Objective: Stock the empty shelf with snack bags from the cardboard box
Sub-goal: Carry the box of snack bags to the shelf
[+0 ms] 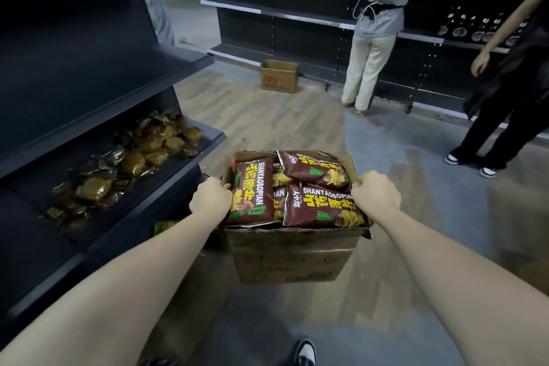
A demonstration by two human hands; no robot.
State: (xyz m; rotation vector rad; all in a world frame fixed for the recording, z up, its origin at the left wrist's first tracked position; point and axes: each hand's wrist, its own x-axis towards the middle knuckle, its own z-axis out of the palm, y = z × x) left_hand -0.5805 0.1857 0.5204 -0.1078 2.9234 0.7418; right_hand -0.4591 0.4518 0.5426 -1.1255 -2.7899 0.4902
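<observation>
Cardboard box (291, 258), brim-full of maroon snack bags (323, 205), is just right of the dark shelf (89, 68). Your left hand (211, 197) and right hand (375, 192) each grip a side edge, fingers curled. Stocking looks unstarted: no maroon bags are shelved.

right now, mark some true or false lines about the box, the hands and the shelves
1. The left hand and right hand each grip a side of the box. True.
2. The box is empty. False: it is packed with brown snack bags.
3. The left shelf holds clear packets of brown pieces. True.
4. No one else is in view. False: a person in grey and a person in black stand by the far shelves.
5. A second box sits on the floor further off. True.
</observation>
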